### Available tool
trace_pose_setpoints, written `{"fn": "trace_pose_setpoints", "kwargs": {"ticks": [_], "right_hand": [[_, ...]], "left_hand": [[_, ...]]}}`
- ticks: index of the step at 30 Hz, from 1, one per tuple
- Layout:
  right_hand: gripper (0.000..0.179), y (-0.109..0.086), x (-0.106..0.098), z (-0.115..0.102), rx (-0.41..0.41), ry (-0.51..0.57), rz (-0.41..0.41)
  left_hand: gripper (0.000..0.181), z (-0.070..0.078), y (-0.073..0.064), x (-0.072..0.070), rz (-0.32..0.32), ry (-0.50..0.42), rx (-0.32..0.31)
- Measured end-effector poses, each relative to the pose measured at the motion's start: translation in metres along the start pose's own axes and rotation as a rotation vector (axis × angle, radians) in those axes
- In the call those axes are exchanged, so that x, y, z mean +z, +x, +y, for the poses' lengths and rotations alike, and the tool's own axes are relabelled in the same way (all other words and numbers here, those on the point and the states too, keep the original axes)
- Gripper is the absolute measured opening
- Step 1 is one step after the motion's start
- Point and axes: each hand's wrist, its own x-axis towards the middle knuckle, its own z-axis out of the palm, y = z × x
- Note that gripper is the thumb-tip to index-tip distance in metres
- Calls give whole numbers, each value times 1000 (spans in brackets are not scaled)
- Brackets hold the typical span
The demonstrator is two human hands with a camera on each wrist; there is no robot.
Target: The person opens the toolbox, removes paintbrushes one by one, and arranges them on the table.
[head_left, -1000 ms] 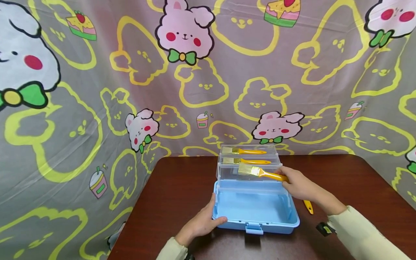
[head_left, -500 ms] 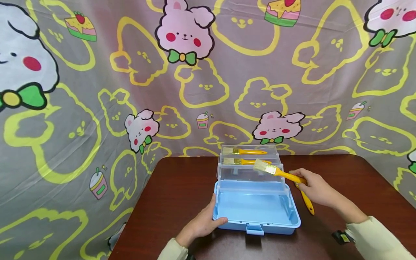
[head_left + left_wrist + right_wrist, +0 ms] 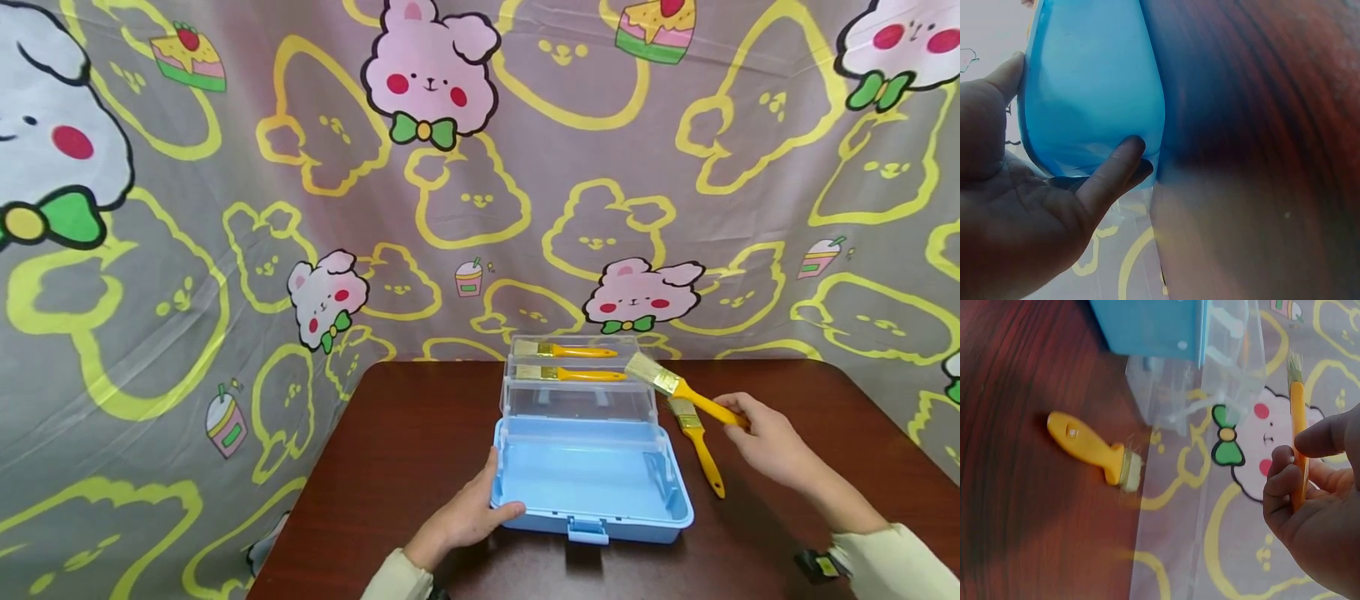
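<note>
My right hand (image 3: 772, 442) pinches the yellow handle of a paintbrush (image 3: 663, 382), held up beyond the right side of a blue toolbox (image 3: 540, 522). Its pale bristles point up and left, overlapping the edge of the box's clear trays in the head view. My left hand (image 3: 468, 504) holds the toolbox at its front left corner, thumb at the front rim and fingers (image 3: 1113, 165) against the outer wall. Just below the held brush, a second paintbrush (image 3: 702, 454) lies on the table, handle toward me; the right wrist view also shows this loose brush (image 3: 1085, 440).
The toolbox stands open, its clear stepped trays (image 3: 581, 402) raised at the back. Two more paintbrushes lie in the upper tiers, a top brush (image 3: 581, 352) and a lower brush (image 3: 588, 375). A latch (image 3: 588, 531) hangs at the front. Patterned cloth (image 3: 450, 208) encloses the dark wooden table (image 3: 420, 433).
My right hand has carried its paintbrush from in front of the clear trays to the right, uncovering the brush on the table. The left hand and toolbox have stayed put.
</note>
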Motion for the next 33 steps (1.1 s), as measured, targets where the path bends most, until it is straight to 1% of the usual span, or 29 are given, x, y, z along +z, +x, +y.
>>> {"fn": "trace_pose_setpoints", "kwargs": {"ticks": [3, 6, 12, 18, 26, 33], "right_hand": [[31, -2, -3, 8, -1, -13, 40], [31, -3, -6, 16, 10, -23, 60], [34, -6, -8, 37, 70, -41, 54], [33, -5, -7, 60, 107, -77, 49], [31, -9, -7, 79, 116, -95, 43], [31, -12, -7, 89, 122, -111, 40]], "left_hand": [[98, 0, 0, -2, -4, -4, 7], [98, -1, 1, -2, -9, -6, 11], [97, -1, 0, -2, -12, -5, 9], [97, 0, -1, -1, -7, -6, 15], [97, -1, -1, 1, -5, -4, 2], [97, -1, 0, 0, -2, -3, 16]]}}
